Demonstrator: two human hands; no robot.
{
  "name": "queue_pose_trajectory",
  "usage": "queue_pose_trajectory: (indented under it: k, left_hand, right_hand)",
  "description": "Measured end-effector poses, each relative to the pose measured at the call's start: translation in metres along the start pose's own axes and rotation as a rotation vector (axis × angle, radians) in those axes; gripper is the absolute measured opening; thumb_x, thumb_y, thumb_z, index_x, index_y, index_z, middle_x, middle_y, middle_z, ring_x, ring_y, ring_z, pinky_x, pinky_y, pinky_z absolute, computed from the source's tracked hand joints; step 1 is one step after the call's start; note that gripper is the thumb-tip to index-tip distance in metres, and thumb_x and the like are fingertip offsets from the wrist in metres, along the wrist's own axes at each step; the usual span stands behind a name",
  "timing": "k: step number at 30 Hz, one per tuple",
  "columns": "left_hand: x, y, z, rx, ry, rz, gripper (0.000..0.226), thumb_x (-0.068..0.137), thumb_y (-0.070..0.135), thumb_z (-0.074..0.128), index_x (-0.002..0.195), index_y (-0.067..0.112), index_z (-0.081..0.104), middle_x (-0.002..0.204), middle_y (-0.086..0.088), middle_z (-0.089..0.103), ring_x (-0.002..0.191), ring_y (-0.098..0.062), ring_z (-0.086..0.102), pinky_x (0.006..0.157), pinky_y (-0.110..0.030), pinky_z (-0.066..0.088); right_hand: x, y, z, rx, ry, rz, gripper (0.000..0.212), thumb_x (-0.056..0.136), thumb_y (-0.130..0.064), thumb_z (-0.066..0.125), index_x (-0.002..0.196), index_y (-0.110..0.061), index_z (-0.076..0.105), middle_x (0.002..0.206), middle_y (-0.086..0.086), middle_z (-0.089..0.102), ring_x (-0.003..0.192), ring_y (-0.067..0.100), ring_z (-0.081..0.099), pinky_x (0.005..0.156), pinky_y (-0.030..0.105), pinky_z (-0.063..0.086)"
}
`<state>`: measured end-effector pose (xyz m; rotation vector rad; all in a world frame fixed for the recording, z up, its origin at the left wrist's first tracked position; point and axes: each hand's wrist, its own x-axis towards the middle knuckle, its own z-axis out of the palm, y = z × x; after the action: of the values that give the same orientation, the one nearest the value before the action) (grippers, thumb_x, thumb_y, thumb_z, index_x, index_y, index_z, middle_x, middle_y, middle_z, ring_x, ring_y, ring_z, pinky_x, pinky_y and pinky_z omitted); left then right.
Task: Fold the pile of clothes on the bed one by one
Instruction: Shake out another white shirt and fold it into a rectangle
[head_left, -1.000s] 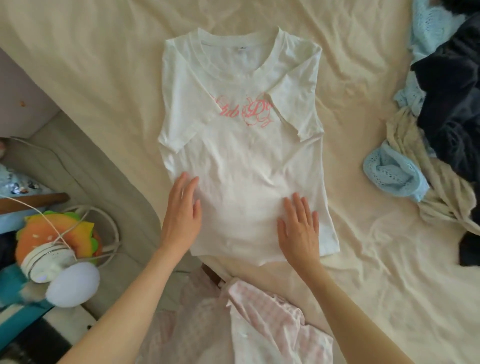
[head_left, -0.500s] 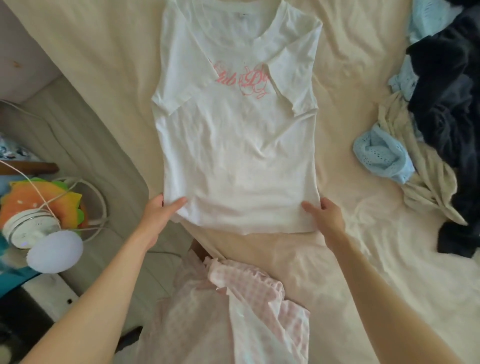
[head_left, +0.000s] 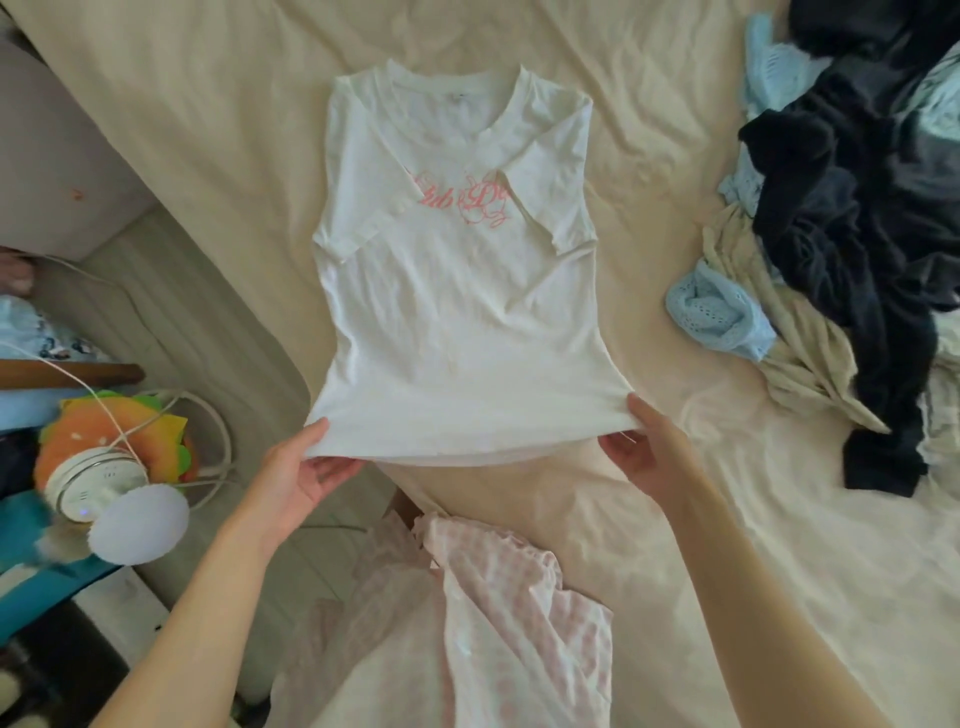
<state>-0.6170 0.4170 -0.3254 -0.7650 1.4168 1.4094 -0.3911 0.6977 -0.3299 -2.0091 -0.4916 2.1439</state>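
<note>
A white T-shirt (head_left: 457, 312) with pink lettering lies face up on the cream bed sheet (head_left: 208, 104), both sleeves folded inward over the chest. My left hand (head_left: 296, 473) pinches the hem's left corner, thumb on top and fingers underneath. My right hand (head_left: 644, 447) pinches the hem's right corner the same way. The hem is lifted a little off the sheet. The pile of unfolded clothes (head_left: 852, 218) sits at the right: dark navy garments, light blue knit pieces and a beige item.
A pink checked garment (head_left: 498, 613) hangs in front of me at the bed's near edge. Left of the bed, on the floor, are a white fan (head_left: 119, 499) with a cable, an orange plush toy (head_left: 104, 431) and blue items.
My hands slid from lying flat on the shirt's lower part down to its hem corners, took hold of them and lifted the hem off the sheet.
</note>
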Motion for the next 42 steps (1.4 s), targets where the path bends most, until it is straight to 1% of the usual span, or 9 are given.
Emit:
queue_pose_trajectory:
  k: [7,15,20,22,26,28,33,37,42]
  left_hand:
    - [0.005,0.084,0.057,-0.208,-0.040,0.184,0.012,0.092,0.022,0.054,0.086,0.012,0.057,0.074,-0.004,0.072,0.072,-0.015,0.071,0.062,-0.027,0.058]
    - [0.059,0.194,0.137,-0.409,-0.071,0.254,0.027,0.097,0.012,0.045,0.076,-0.001,0.057,0.061,-0.013,0.068,0.061,-0.022,0.070,0.055,-0.024,0.056]
    - [0.112,0.235,0.164,-0.220,-0.137,0.288,0.024,0.099,0.027,0.043,0.097,0.008,0.057,0.104,-0.007,0.066,0.095,-0.023,0.065,0.079,-0.034,0.056]
    - [0.126,0.235,0.165,-0.048,-0.123,0.292,0.026,0.099,0.034,0.043,0.113,0.014,0.051,0.114,-0.001,0.059,0.099,-0.019,0.062,0.083,-0.033,0.052]
    - [0.137,0.212,0.155,0.316,0.155,0.546,0.021,0.094,0.012,0.051,0.114,0.008,0.054,0.105,-0.009,0.060,0.076,-0.017,0.062,0.067,-0.027,0.053]
    - [0.144,0.204,0.148,0.680,0.267,0.751,0.026,0.093,0.007,0.048,0.118,0.004,0.057,0.110,-0.016,0.060,0.088,-0.027,0.062,0.080,-0.035,0.052]
    - [0.156,0.205,0.168,1.555,0.087,1.330,0.038,0.093,0.010,0.047,0.130,0.010,0.054,0.143,-0.013,0.044,0.134,-0.035,0.035,0.107,-0.044,0.026]
    - [0.186,0.209,0.185,1.908,0.077,1.096,0.052,0.100,0.033,0.035,0.149,0.026,0.022,0.159,-0.003,0.004,0.146,-0.029,-0.002,0.114,-0.050,-0.002]
    - [0.200,0.231,0.181,1.862,0.235,0.986,0.054,0.100,0.038,0.030,0.151,0.025,0.014,0.159,-0.004,0.000,0.146,-0.028,-0.005,0.114,-0.052,-0.005]
  right_hand:
    - [-0.007,-0.071,0.063,0.217,-0.136,-0.080,0.016,0.094,-0.017,0.056,0.083,-0.007,0.053,0.069,0.006,0.065,0.068,0.017,0.069,0.059,0.028,0.058]
    - [0.030,-0.175,0.188,0.282,-0.157,-0.102,0.024,0.100,-0.016,0.045,0.100,0.008,0.051,0.074,0.020,0.066,0.061,0.032,0.067,0.049,0.036,0.057]
    - [0.067,-0.205,0.234,0.324,-0.202,-0.121,0.028,0.100,-0.014,0.043,0.119,0.007,0.045,0.113,0.025,0.060,0.082,0.039,0.066,0.064,0.040,0.060]
    - [0.077,-0.200,0.237,0.164,-0.159,-0.189,0.025,0.099,-0.013,0.044,0.120,0.000,0.043,0.111,0.019,0.057,0.088,0.032,0.064,0.070,0.037,0.058]
    - [0.093,-0.168,0.228,-0.367,-0.018,-0.394,0.018,0.098,-0.013,0.045,0.114,-0.006,0.050,0.095,0.005,0.060,0.088,0.021,0.062,0.075,0.032,0.055]
    - [0.098,-0.156,0.227,-0.670,0.044,-0.556,0.025,0.097,-0.013,0.045,0.118,-0.005,0.055,0.094,0.002,0.062,0.092,0.022,0.062,0.082,0.033,0.052]
    - [0.111,-0.140,0.246,-1.444,-0.013,-1.156,0.038,0.098,-0.021,0.047,0.134,-0.012,0.051,0.146,0.009,0.042,0.136,0.025,0.036,0.108,0.031,0.029]
    - [0.133,-0.146,0.265,-1.977,-0.128,-1.179,0.055,0.101,-0.036,0.034,0.152,-0.026,0.016,0.161,0.004,0.000,0.147,0.022,0.000,0.118,0.046,0.005]
    - [0.148,-0.169,0.256,-1.979,0.131,-1.112,0.058,0.101,-0.036,0.032,0.152,-0.023,0.009,0.160,0.008,-0.001,0.147,0.026,-0.002,0.118,0.046,0.001]
